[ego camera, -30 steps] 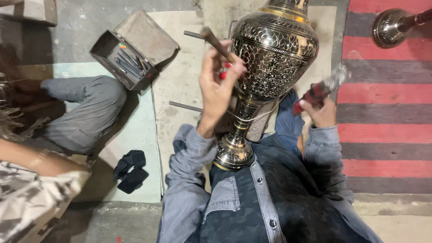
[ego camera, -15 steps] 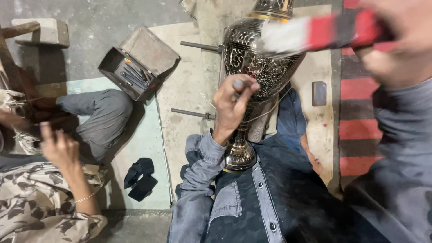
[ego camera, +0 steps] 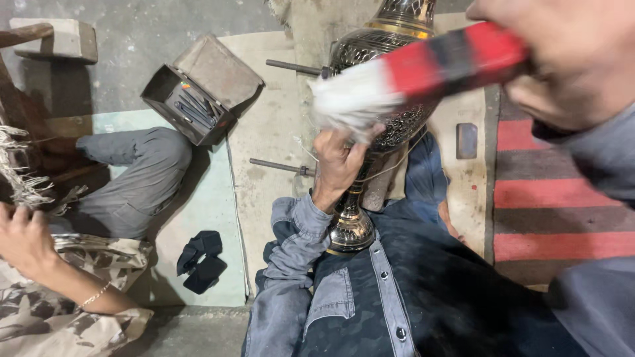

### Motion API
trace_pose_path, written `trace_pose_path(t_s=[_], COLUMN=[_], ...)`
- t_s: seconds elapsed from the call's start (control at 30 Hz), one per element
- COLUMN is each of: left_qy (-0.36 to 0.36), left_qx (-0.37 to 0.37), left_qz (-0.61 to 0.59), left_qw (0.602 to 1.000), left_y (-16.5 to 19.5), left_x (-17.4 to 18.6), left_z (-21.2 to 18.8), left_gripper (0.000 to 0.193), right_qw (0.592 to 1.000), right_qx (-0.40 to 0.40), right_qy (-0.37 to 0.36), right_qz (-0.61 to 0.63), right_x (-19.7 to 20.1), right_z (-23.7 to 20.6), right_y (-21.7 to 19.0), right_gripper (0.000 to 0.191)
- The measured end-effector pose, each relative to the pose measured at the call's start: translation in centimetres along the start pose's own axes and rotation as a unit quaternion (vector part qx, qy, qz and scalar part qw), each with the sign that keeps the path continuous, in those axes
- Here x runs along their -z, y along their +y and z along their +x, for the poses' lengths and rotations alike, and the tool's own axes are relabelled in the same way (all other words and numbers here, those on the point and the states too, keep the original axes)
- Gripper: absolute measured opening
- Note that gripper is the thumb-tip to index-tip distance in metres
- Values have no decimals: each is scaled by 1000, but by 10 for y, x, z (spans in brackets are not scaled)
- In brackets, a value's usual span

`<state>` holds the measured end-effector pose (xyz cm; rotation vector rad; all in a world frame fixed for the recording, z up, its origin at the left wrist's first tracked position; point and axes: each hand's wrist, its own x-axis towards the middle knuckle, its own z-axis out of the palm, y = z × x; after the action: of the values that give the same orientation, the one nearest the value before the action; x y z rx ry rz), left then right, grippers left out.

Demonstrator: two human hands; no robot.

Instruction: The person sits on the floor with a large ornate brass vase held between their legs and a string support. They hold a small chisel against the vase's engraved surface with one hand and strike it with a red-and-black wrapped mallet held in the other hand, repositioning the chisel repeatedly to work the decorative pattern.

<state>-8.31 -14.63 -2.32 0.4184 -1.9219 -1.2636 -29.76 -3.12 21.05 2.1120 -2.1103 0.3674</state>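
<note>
The fingers (ego camera: 331, 142) of the left hand (ego camera: 338, 162) curl against the side of one engraved brass vase (ego camera: 390, 86), pressing on its belly just above the narrow stem; thumb and fingers are bent around the curve without closing fully. The vase stands upright between the person's legs, its round foot (ego camera: 350, 230) resting on the lap against a dark denim shirt (ego camera: 370, 297). The right hand (ego camera: 562, 59), very close to the camera and blurred, is closed in a fist around one red-and-black handle of a brush (ego camera: 423, 73), whose white bristle end lies across the vase's shoulder, just above the left hand.

Two metal rods lie on the beige mat (ego camera: 271, 132): one (ego camera: 294, 67) near the vase's upper body, one (ego camera: 278, 166) beside the left wrist. One open grey metal box (ego camera: 198, 99) sits to the left, its lid tilted back; inside is a bundle of thin metal tools, too many and too dim to count. One small flat metal block (ego camera: 466, 140) lies to the right of the vase, next to a red-striped rug (ego camera: 555, 198). One black cloth (ego camera: 202, 261) lies crumpled on the pale green mat (ego camera: 198, 211). A second person sits at left, one hand (ego camera: 23, 241) raised, with a thin bracelet (ego camera: 96, 295) on the wrist.
</note>
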Motion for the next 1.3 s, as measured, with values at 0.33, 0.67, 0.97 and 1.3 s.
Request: trace_pose_path(t_s=[0.33, 0.67, 0.97, 1.3], left_qy=[-4, 11, 10, 69], left_qx=[3, -46, -86, 24], left_qz=[40, 6, 13, -10], left_qw=[999, 999, 996, 997], left_y=[-13, -11, -15, -20], left_x=[-1, -1, 3, -15], left_z=[-6, -2, 0, -13], left_gripper=[21, 26, 26, 13], right_qw=[996, 995, 995, 990], right_qx=[-60, -48, -44, -46], right_qy=[-30, -49, -45, -46], right_qz=[56, -77, -80, -123], right_x=[-11, -4, -8, -8], right_z=[-18, -26, -35, -17], right_y=[16, 3, 10, -3], right_gripper=[37, 44, 43, 36])
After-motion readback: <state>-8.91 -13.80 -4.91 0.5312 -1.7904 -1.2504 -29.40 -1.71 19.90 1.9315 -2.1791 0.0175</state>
